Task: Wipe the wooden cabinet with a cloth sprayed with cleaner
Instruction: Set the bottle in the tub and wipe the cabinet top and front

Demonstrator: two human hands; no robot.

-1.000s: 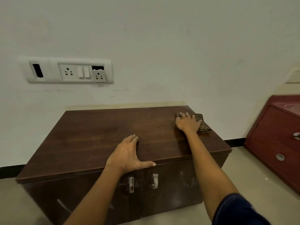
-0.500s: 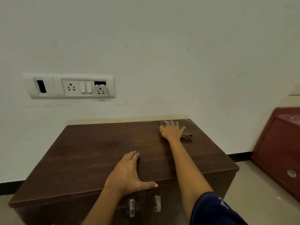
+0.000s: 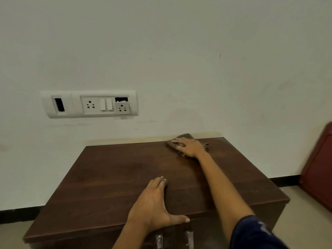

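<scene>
A low dark wooden cabinet point(image 3: 111, 177) stands against a white wall, its flat top facing me. My right hand point(image 3: 188, 146) lies palm down on a brown checked cloth point(image 3: 173, 143), pressing it onto the top near the back edge, right of centre. Most of the cloth is hidden under the hand. My left hand point(image 3: 154, 203) rests flat on the front edge of the top, fingers together and thumb spread along the edge, holding nothing. Two metal door handles point(image 3: 188, 238) show just below it.
A white switch and socket panel point(image 3: 89, 104) is on the wall above the cabinet's left side. A red-brown drawer unit point(image 3: 318, 169) stands on the floor to the right, with a gap of pale floor between. A black skirting runs along the wall base.
My right hand has slid the cloth leftward and toward the back edge of the top. My left hand stays at the front edge. The view has tilted upward.
</scene>
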